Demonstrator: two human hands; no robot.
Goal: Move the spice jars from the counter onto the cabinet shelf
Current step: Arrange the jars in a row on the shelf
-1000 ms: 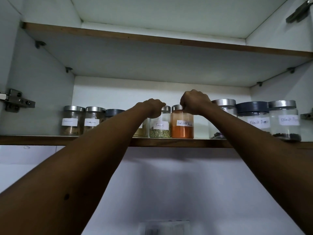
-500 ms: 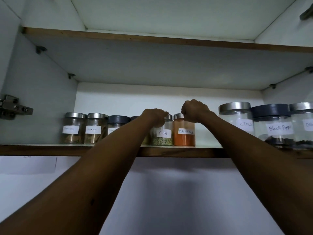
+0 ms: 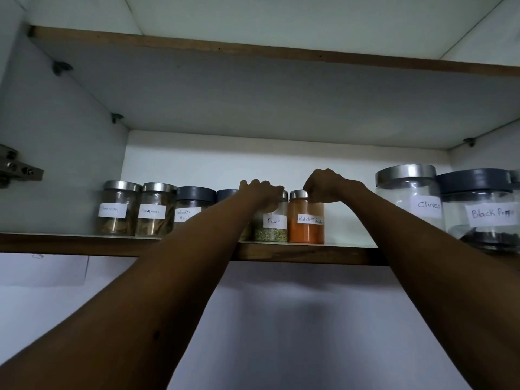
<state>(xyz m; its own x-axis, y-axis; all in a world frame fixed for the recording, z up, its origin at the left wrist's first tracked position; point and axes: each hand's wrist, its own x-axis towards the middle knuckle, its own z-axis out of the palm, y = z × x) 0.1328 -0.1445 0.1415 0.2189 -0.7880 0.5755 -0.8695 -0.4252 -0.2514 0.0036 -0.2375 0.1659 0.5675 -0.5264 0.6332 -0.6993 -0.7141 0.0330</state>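
Two hands on two jars at the shelf

Two bare arms reach up into an open white cabinet, seen from below in dim light. The shelf (image 3: pixel 304 253) has a brown wooden front edge, and a second board with the same edging sits above it. A metal hinge (image 3: pixel 17 170) shows on the left cabinet wall, and a plain pale wall runs below the shelf.

A row of jars stands along the shelf. From the left come two steel-lidded jars (image 3: pixel 118 209) with brown contents, then two with dark grey lids, partly hidden by the left forearm. In the middle stand the fennel jar (image 3: pixel 272 228) and the chilli jar (image 3: pixel 306 223), touching side by side near the front edge. Well to the right are the larger cloves jar (image 3: pixel 408 198) and the black pepper jar (image 3: pixel 481 209).

The left hand (image 3: pixel 263 192) is curled over the top of the fennel jar, fingers closed around its lid. The right hand (image 3: pixel 327 185) is curled at the lid of the chilli jar, fingertips closed on its right rim. Both jars stand upright on the shelf.
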